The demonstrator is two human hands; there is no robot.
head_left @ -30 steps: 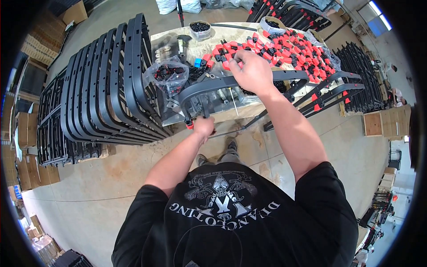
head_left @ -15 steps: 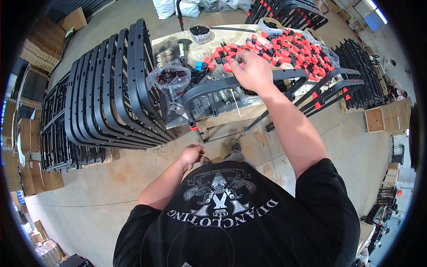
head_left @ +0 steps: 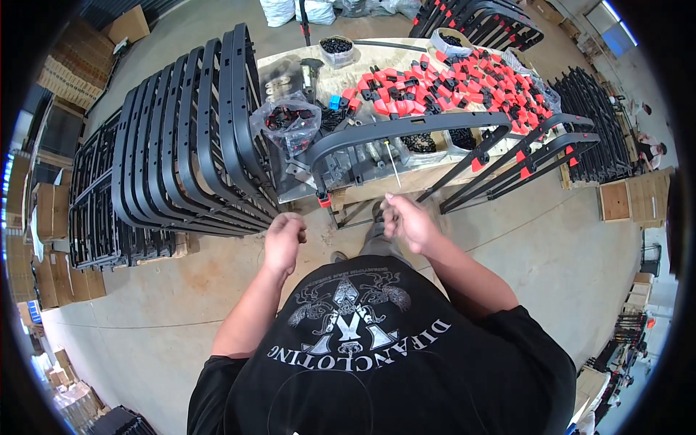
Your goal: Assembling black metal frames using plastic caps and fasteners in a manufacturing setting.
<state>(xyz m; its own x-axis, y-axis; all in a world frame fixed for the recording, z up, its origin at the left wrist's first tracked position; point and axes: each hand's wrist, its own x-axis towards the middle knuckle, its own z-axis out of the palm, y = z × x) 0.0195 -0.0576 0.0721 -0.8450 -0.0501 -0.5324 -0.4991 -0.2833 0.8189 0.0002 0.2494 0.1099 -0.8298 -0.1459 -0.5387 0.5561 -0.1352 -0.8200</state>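
Observation:
In front of my body, my left hand (head_left: 284, 243) is held up with its fingers curled in, left of the bent black tube frame (head_left: 406, 127). Whatever its fingers may hold is hidden. My right hand (head_left: 410, 223) is below that frame's bar, thumb and fingers bent toward each other; anything between them is too small to name. Neither hand touches the frame. A red plastic clip (head_left: 324, 201) sits low on the frame's left leg. Beyond the bar, many red and black plastic parts (head_left: 464, 90) are heaped on the table (head_left: 373, 52).
Several black bent frames (head_left: 192, 138) stand in a row at left. More frames with red clips (head_left: 540, 156) lean at right. On the table are a clear bag of small parts (head_left: 288, 123), a hammer (head_left: 310, 71), and tubs of black pieces (head_left: 336, 51). A wooden crate (head_left: 634, 196) stands far right.
My right hand has drawn back from the red parts, over the bar, down toward my body. My left hand has risen slightly and moved left.

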